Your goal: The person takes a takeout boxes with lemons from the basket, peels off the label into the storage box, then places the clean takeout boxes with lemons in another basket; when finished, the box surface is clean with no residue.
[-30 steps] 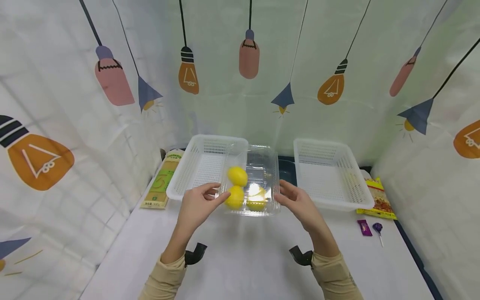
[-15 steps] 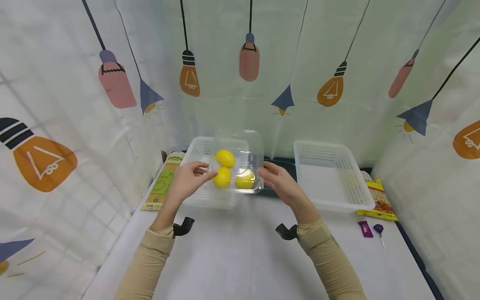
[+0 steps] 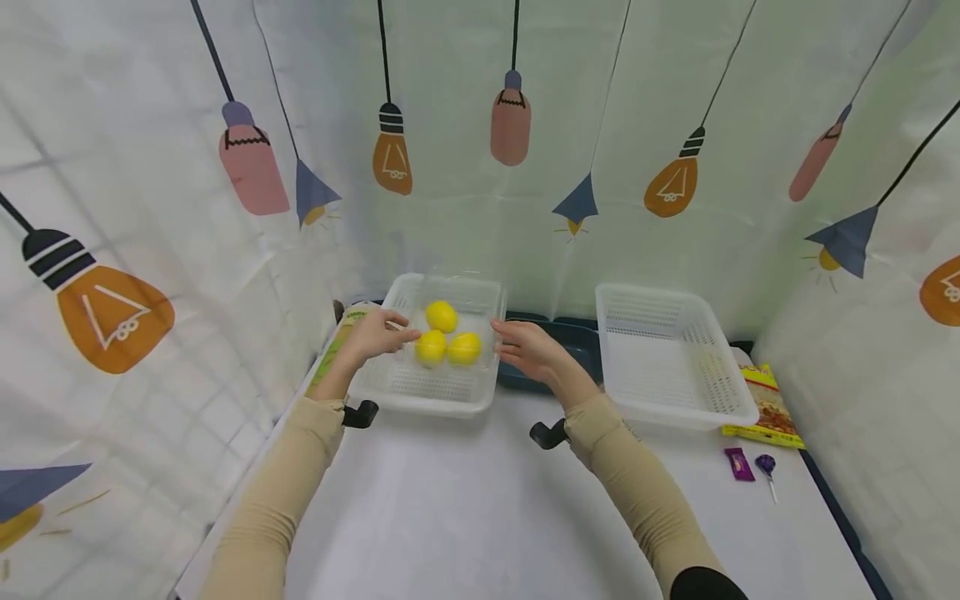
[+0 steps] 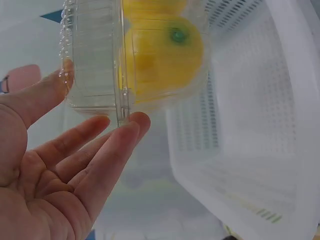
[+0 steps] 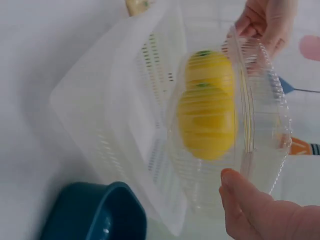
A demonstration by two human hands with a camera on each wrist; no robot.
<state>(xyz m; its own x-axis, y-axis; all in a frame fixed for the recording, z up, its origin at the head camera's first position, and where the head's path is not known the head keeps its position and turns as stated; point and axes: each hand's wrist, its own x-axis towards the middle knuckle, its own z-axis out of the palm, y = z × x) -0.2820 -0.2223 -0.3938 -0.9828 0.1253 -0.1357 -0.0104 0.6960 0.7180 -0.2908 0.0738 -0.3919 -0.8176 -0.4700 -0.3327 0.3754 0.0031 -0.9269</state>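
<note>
A clear plastic clamshell box (image 3: pixel 459 310) with three yellow lemons (image 3: pixel 442 317) hangs tilted over the left white basket (image 3: pixel 420 392). My left hand (image 3: pixel 375 333) grips its left end and my right hand (image 3: pixel 527 350) grips its right end. In the left wrist view the left hand (image 4: pixel 100 125) has its thumb on the lid and its fingers under the rim of the box (image 4: pixel 95 60), a lemon (image 4: pixel 165 55) showing inside. The right wrist view has the right thumb (image 5: pixel 245 200) against the rim of the box (image 5: pixel 260 115), above the basket (image 5: pixel 125 115).
A second white basket (image 3: pixel 667 358) stands at the right, with a dark teal bowl (image 3: pixel 581 350) between the two. A green packet (image 3: pixel 337 346) lies left of the left basket. A snack bag (image 3: pixel 765 408), a purple sweet (image 3: pixel 740 464) and a lollipop (image 3: pixel 767 467) lie at the right.
Both hands have lifted the box of lemons off the table and carried it back and to the left, so that it now hangs over the left basket.
</note>
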